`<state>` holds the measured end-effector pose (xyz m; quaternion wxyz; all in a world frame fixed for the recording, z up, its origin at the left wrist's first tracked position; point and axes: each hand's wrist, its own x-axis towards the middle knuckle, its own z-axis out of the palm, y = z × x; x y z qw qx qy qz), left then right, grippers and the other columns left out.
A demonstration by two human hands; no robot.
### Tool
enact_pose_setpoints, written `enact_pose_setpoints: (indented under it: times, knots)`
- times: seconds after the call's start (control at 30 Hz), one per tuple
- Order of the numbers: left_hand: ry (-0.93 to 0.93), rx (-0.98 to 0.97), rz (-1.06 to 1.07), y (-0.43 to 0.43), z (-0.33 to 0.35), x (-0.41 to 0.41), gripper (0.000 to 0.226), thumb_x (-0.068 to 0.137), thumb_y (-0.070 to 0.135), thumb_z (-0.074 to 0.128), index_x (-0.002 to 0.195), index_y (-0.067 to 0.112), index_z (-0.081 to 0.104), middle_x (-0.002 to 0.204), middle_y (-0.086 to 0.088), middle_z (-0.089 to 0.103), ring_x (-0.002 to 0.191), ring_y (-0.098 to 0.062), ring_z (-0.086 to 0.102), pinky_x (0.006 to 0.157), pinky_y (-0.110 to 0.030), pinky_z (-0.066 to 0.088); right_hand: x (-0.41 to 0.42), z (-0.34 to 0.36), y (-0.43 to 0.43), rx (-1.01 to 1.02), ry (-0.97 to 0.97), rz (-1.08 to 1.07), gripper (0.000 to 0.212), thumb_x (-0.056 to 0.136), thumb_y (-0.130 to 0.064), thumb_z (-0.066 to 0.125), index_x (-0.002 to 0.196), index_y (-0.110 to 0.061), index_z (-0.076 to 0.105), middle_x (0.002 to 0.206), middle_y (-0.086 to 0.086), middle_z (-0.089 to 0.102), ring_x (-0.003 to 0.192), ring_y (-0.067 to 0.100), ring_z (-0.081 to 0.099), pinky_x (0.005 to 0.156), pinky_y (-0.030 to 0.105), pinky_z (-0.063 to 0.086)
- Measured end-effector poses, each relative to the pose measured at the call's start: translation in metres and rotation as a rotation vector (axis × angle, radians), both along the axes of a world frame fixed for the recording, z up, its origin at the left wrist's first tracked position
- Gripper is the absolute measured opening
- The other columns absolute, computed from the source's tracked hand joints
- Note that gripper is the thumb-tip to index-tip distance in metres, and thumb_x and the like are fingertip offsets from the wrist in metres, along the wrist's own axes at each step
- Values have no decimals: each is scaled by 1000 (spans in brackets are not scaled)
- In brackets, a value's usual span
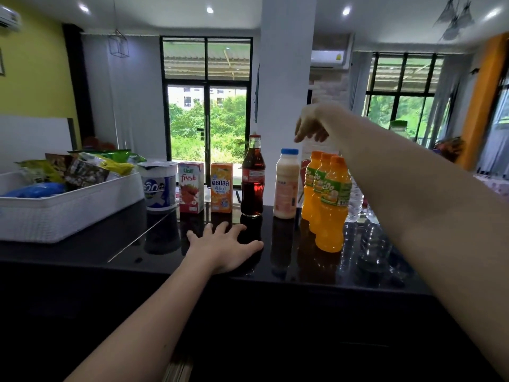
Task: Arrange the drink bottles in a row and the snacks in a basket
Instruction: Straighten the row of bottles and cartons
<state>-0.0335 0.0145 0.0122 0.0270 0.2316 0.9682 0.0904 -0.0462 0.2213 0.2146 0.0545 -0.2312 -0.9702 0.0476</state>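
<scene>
On the glossy black counter (pixel 115 244) the drinks stand in a line along the far edge: a white tub (pixel 159 186), a red juice carton (pixel 191 187), an orange carton (pixel 221 188), a glass cola bottle (pixel 252 177), a pale milky bottle (pixel 287 184) with a blue cap, then three orange bottles (pixel 329 205) bunched one behind the other. Clear water bottles (pixel 355 202) sit just beyond them. At the left, a white basket (pixel 68 208) is piled with snack bags (pixel 80 168). The left hand (pixel 224 245) lies flat on the counter, fingers spread, just in front of the cartons and cola bottle, holding nothing. The right hand (pixel 312 125) hangs in the air above the milky bottle and the orange ones, fingers drooping loosely apart, empty, clear of every cap.
</scene>
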Motion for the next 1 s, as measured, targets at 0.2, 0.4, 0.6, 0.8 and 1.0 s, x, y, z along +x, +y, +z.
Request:
enact_pose_setpoints:
  times: [0.2,0.4,0.6,0.8,1.0]
  knots:
    - [-7,2,-1,0,-1,0,77,83,77,24,150,41,13,161,2,6,148,-30,0,112,-63,-1,1,-11,-33,-30,-67,74,44,98,-11,47,142,-10,44,146,9,44,136,29,40,114,42,30]
    - [1,0,-1,0,-2,-3,77,82,77,23,149,41,13,161,2,6,148,-29,0,112,-64,-1,-22,-18,-24,-81,59,62,37,97,-6,48,133,-1,52,136,15,54,105,32,60,75,22,54]
    - [24,5,2,-3,-6,-6,78,81,79,22,149,42,13,161,3,5,148,-28,1,112,-63,1,-19,-16,-18,24,101,115,46,87,-27,67,130,-12,57,118,4,62,89,16,61,89,27,50]
    - [36,-6,16,1,-6,-8,78,79,81,22,148,44,14,161,5,7,148,-27,5,112,-63,5,29,11,31,218,537,51,29,97,-18,46,118,-1,57,101,13,62,95,25,60,88,34,48]
    - [-6,-9,47,2,-1,-7,75,80,80,25,146,45,19,160,6,10,147,-26,8,114,-60,6,64,1,95,26,719,-34,41,97,-9,47,137,-3,47,128,21,54,70,14,52,41,11,40]
